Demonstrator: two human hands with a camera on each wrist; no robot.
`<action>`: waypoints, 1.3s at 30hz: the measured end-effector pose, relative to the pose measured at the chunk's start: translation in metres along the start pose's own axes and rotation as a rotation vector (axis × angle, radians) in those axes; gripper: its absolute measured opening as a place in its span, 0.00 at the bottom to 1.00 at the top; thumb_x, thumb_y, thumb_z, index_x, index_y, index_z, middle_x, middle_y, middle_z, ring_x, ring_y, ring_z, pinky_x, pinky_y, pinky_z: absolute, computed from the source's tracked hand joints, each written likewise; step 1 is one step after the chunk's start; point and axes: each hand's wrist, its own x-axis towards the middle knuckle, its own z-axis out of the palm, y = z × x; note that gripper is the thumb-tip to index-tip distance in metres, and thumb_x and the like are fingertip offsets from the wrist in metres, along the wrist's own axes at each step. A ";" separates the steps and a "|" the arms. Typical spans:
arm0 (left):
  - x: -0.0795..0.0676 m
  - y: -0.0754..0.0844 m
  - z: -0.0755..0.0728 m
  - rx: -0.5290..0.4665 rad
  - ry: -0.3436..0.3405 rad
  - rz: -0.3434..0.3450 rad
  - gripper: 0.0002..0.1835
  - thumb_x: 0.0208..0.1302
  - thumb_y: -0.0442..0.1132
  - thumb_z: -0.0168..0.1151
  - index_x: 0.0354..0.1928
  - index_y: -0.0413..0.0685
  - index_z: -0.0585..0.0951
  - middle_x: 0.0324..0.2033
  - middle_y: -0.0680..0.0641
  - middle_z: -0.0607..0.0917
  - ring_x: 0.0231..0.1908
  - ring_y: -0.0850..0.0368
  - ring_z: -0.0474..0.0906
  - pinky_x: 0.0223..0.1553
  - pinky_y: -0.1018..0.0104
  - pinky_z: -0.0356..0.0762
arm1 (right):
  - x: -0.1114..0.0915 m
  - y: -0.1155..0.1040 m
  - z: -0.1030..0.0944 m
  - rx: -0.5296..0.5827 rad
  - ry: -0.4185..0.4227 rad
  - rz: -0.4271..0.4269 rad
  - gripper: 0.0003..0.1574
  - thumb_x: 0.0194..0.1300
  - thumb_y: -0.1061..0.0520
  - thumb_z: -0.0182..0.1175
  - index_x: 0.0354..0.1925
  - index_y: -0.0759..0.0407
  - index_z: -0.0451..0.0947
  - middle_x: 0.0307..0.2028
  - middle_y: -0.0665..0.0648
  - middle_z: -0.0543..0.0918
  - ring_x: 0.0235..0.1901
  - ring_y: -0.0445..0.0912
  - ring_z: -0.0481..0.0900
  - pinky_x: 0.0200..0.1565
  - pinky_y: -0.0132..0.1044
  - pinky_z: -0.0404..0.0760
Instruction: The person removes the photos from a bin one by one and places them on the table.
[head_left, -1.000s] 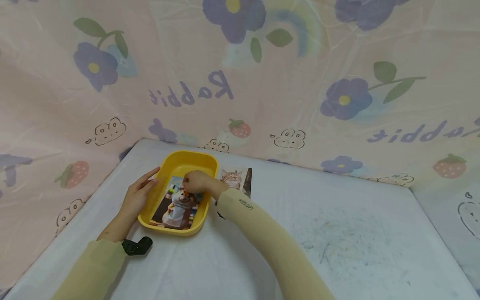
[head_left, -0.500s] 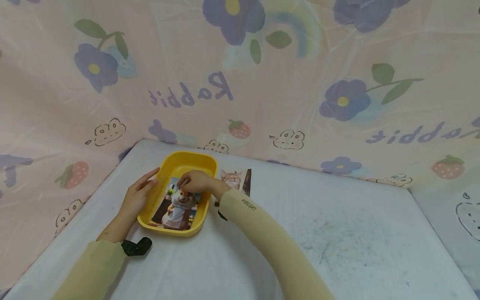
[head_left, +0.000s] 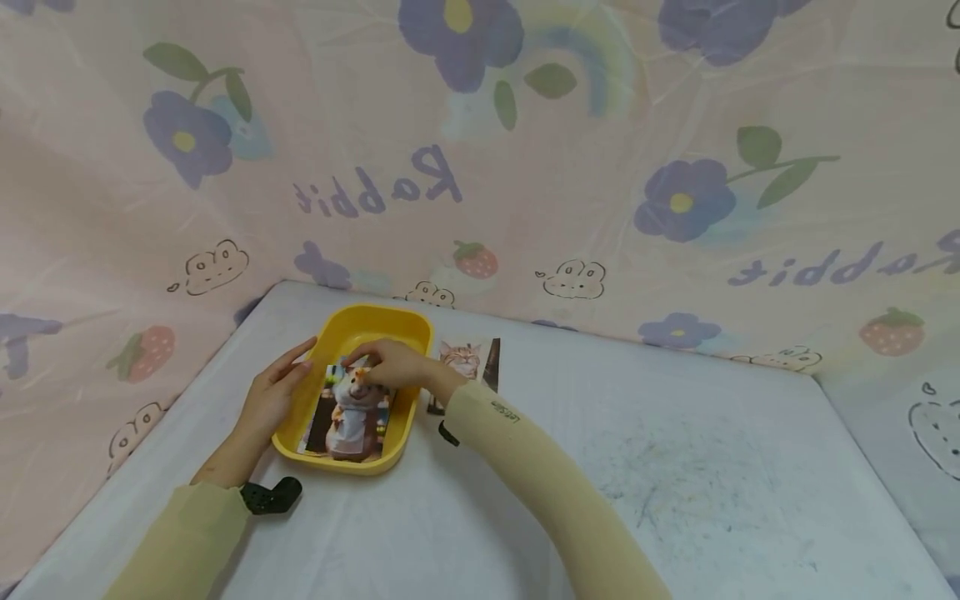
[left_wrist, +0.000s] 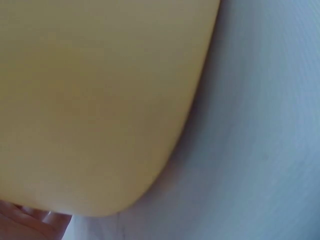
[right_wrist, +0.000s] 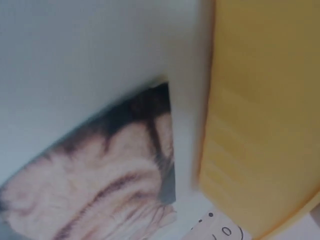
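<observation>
A yellow plastic tray (head_left: 358,323) with raised sides sits on the white table, left of the middle. Inside it lies a photo card of a hamster (head_left: 351,429) in a white apron, with the pale edge of something flat showing beneath its left side. My right hand (head_left: 395,365) reaches over the tray's right rim and pinches the card's far end between thumb and fingers. Along the tray's left side rests my left hand (head_left: 272,398), its fingers fairly straight against the wall. The left wrist view is mostly filled by the tray's outer wall (left_wrist: 100,100).
Just right of the tray lies a photo card of a cat (head_left: 460,358), partly covered by my right forearm. Patterned cloth (head_left: 495,200) hangs behind and to the left of the table. Dark scuff marks (head_left: 690,467) spread over the table's right part.
My right hand has shifted slightly left inside the tray, its fingers spreading at the card's far end. The hamster card has turned a little, baring a pale edge. My left hand stays put.
</observation>
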 end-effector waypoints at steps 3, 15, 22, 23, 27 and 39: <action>0.000 0.000 0.000 -0.015 -0.003 0.000 0.29 0.74 0.53 0.44 0.73 0.53 0.60 0.66 0.33 0.66 0.65 0.41 0.61 0.67 0.47 0.57 | -0.002 0.003 -0.001 0.067 0.038 -0.027 0.20 0.67 0.61 0.57 0.56 0.52 0.79 0.27 0.53 0.79 0.18 0.42 0.70 0.26 0.33 0.76; 0.000 0.001 0.001 0.023 0.020 -0.008 0.29 0.74 0.55 0.44 0.72 0.54 0.61 0.66 0.36 0.67 0.59 0.46 0.65 0.57 0.65 0.67 | -0.012 0.011 -0.005 0.348 0.188 -0.089 0.15 0.67 0.56 0.60 0.51 0.53 0.82 0.44 0.52 0.85 0.34 0.40 0.82 0.40 0.30 0.79; 0.000 -0.001 0.000 0.027 0.018 0.020 0.29 0.73 0.54 0.45 0.72 0.55 0.62 0.62 0.36 0.71 0.43 0.70 0.71 0.44 0.77 0.70 | -0.028 0.018 -0.011 0.413 0.295 -0.101 0.16 0.68 0.54 0.59 0.53 0.54 0.81 0.48 0.53 0.83 0.37 0.39 0.80 0.40 0.30 0.79; -0.001 -0.001 -0.001 0.031 0.016 0.029 0.29 0.73 0.55 0.46 0.72 0.55 0.62 0.61 0.35 0.71 0.40 0.73 0.70 0.41 0.79 0.71 | -0.031 0.020 -0.013 0.422 0.316 -0.101 0.17 0.68 0.54 0.58 0.53 0.54 0.81 0.49 0.54 0.82 0.37 0.39 0.80 0.40 0.30 0.79; -0.001 -0.003 -0.003 0.045 0.004 0.050 0.29 0.73 0.55 0.45 0.72 0.57 0.62 0.59 0.34 0.72 0.38 0.72 0.72 0.37 0.76 0.74 | -0.040 0.032 -0.022 0.424 0.424 -0.094 0.17 0.70 0.54 0.56 0.54 0.56 0.80 0.54 0.55 0.79 0.40 0.41 0.79 0.43 0.31 0.78; -0.002 -0.003 -0.003 0.023 -0.006 0.038 0.29 0.72 0.56 0.47 0.72 0.59 0.63 0.55 0.43 0.74 0.37 0.73 0.73 0.36 0.75 0.76 | -0.073 0.076 -0.056 0.409 0.609 0.000 0.15 0.69 0.54 0.57 0.52 0.54 0.81 0.58 0.53 0.76 0.56 0.48 0.72 0.60 0.45 0.70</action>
